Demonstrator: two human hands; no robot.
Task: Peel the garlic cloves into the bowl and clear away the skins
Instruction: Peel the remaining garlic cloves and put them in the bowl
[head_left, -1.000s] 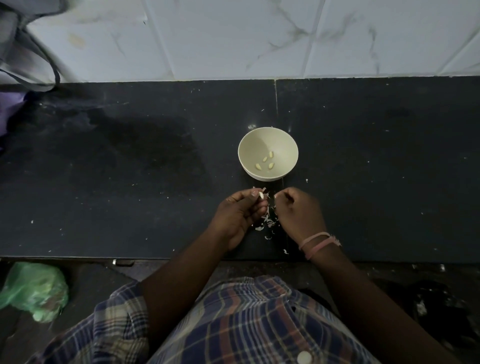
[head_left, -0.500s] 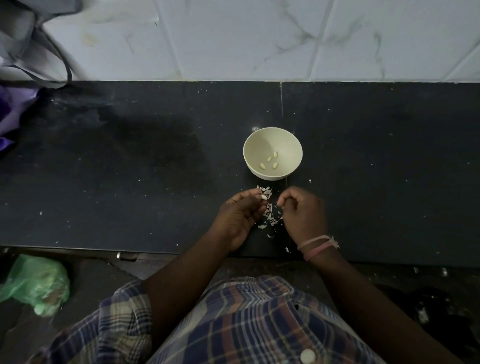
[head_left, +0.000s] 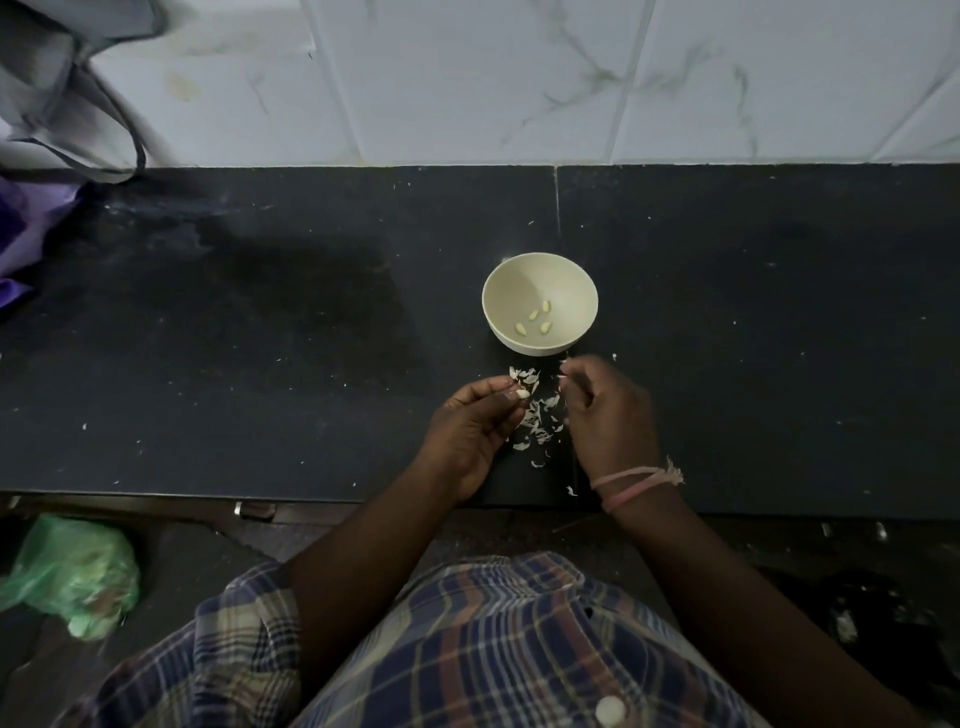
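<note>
On the dark table (head_left: 260, 364) a pale bowl (head_left: 540, 262) stands just beyond both hands, with four peeled cloves (head_left: 534, 315) lying apart from one another in its bottom. The left hand (head_left: 470, 431) has its grip closed on a single garlic clove (head_left: 522, 394), pinched between thumb and fingertips at the tip of the hand, the pale clove poking out toward the right. The right hand (head_left: 608, 415) is just across from it, its fingers curled in; a small pale scrap seems to sit at its fingertips, but whether that grip has hold of anything I cannot tell. Between the two hands, and a little toward the bowl, a loose heap of garlic skins (head_left: 537, 421) lies on the table, with a few stray flakes nearer the table's front edge. A pink thread band (head_left: 636, 483) circles the right wrist. A green plastic bag (head_left: 72, 571) lies on the floor at lower left.
</note>
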